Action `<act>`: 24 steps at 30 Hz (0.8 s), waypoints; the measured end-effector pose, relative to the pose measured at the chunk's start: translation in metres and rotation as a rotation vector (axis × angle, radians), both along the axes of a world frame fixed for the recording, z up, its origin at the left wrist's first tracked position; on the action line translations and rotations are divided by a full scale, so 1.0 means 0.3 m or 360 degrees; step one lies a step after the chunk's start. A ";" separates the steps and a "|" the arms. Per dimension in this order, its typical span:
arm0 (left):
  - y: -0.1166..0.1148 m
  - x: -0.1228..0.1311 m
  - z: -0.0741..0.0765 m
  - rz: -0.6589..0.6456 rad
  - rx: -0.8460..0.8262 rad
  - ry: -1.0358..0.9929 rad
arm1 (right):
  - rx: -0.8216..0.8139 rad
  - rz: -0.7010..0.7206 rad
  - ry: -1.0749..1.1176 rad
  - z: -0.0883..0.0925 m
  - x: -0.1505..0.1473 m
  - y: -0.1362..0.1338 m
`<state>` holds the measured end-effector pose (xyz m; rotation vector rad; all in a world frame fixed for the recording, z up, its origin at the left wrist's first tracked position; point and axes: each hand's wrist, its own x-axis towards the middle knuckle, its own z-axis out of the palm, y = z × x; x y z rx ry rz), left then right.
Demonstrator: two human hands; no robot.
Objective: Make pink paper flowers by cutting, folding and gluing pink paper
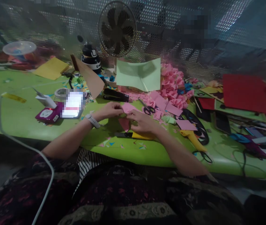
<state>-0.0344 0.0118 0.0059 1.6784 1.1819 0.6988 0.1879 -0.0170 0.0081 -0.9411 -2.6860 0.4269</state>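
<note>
Between my two hands is a piece of pink paper [128, 107], partly hidden by the fingers. My left hand [110, 111], with a white watch on its wrist, pinches the paper's left side. My right hand [141, 121] is closed on its right side, and a pink corner hangs down below the fingers. Just under my right hand lies a yellow-handled utility knife [135, 135] on the green table [95, 132]. Scissors [149, 109] rest a little to the right, beside pink paper squares [174, 109]. A black stapler [116, 95] lies beyond my hands.
A pile of folded pink paper pieces [172, 84] sits at the back, beside a pale green sheet [139, 75]. A fan [117, 29] stands behind. To the left are a lit phone [72, 104] and a purple power socket [48, 115]; a yellow glue gun [194, 140] lies right.
</note>
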 end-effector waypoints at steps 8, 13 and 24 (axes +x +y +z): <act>-0.007 -0.012 0.003 -0.0486 -0.0065 0.0261 | -0.0008 -0.0150 0.0037 -0.029 -0.020 0.024; -0.026 0.005 0.008 -0.0404 0.0052 0.0209 | -0.0151 -0.0462 0.0422 -0.023 -0.008 0.021; -0.041 0.030 -0.010 -0.0392 0.0076 0.0294 | -0.0568 -0.0848 0.0929 -0.017 0.001 0.034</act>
